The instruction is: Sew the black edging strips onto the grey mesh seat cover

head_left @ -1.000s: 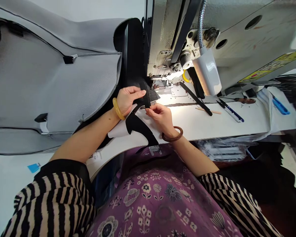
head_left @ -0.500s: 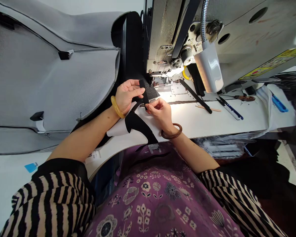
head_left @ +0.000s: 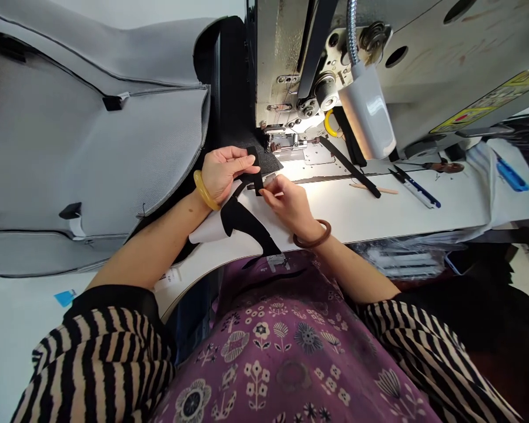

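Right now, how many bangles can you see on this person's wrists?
2. A yellow bangle sits on the left wrist, and a brown bangle sits on the right wrist. Any others could only be hidden under the striped sleeves.

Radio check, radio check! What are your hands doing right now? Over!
Left hand on black strap. Right hand at its lower end. Sewing machine presser foot just ahead.

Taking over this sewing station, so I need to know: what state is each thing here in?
Left hand: gripping black webbing strap.
Right hand: pinching the strap's lower end.
Gooseneck sewing lamp: lit.
Loose black strap: lying diagonally on the table.
Grey padded panel: spread flat, left of the machine.
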The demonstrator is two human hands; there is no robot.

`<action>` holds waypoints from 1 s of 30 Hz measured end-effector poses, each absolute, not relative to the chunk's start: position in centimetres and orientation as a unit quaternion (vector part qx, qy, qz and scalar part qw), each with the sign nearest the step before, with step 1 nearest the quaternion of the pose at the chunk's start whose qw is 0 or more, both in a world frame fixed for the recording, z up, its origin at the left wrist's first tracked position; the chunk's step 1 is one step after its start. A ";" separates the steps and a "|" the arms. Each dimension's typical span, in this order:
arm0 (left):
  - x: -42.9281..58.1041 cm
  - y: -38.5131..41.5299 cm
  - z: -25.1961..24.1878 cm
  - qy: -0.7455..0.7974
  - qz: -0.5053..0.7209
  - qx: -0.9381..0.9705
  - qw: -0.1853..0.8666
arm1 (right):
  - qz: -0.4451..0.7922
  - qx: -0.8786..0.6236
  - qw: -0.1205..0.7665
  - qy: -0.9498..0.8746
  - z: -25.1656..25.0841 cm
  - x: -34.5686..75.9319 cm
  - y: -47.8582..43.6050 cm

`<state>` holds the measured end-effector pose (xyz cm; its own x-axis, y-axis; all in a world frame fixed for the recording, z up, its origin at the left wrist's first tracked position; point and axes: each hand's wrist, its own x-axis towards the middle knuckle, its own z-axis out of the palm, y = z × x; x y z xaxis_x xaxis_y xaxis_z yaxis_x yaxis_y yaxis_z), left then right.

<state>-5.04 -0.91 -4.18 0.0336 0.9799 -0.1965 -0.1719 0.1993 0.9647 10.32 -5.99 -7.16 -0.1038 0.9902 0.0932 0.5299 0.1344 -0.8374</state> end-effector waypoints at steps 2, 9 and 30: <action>-5.4 -0.9 -3.6 0.507 0.482 0.458 0.547 | 0.214 -0.543 0.288 -0.759 -6.2 11.4 -5.3; -5.7 0.2 -0.8 0.461 0.311 0.825 0.104 | 0.114 -0.404 0.090 -0.903 -6.8 13.4 -3.2; -3.6 2.4 -5.5 0.507 0.118 0.850 0.084 | 0.095 -0.353 0.100 -0.925 -7.5 13.5 -3.1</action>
